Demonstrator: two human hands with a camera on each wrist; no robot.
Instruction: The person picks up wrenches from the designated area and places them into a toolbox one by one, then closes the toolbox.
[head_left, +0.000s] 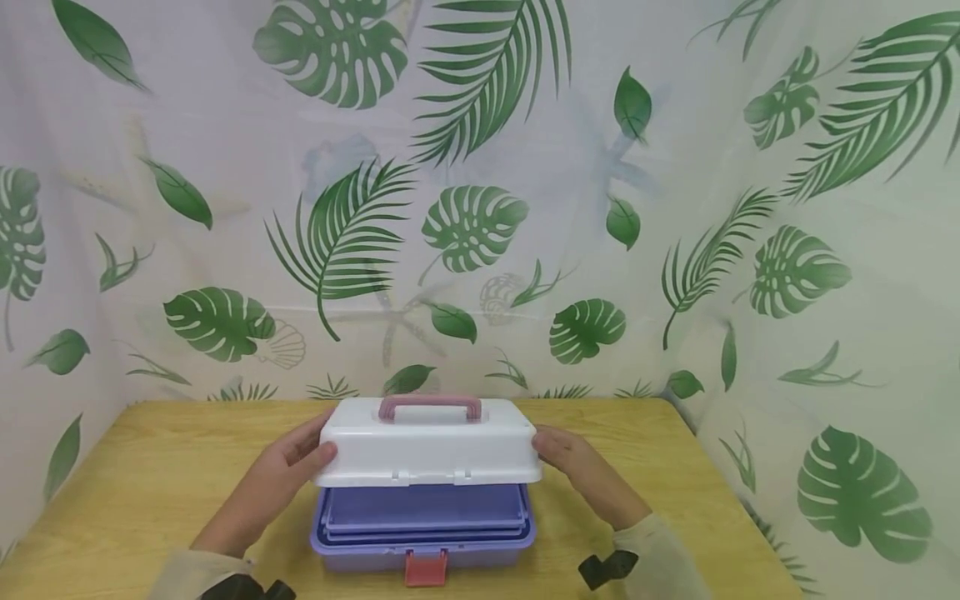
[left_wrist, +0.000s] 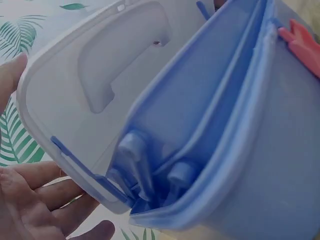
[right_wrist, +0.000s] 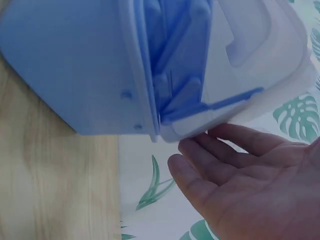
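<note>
A purple storage box (head_left: 360,560) with a white lid (head_left: 427,454) faces me, the lid raised at a tilt above the folded inner trays (head_left: 423,507). On top of the lid is a pink handle (head_left: 429,402); a red latch (head_left: 426,569) hangs at the box's front. My left hand (head_left: 288,467) holds the lid's left end, thumb on its front side and the other fingers partly hidden behind. At the right end, my right hand (head_left: 581,467) supports the lid with nearly straight fingers, fingertips at its edge in the right wrist view.
Under the box lies a wood-grain table (head_left: 172,467). A white cloth with green leaf prints (head_left: 480,350) hangs behind the table and along both sides. Blue hinge arms (left_wrist: 135,155) link the trays inside the box with the lid.
</note>
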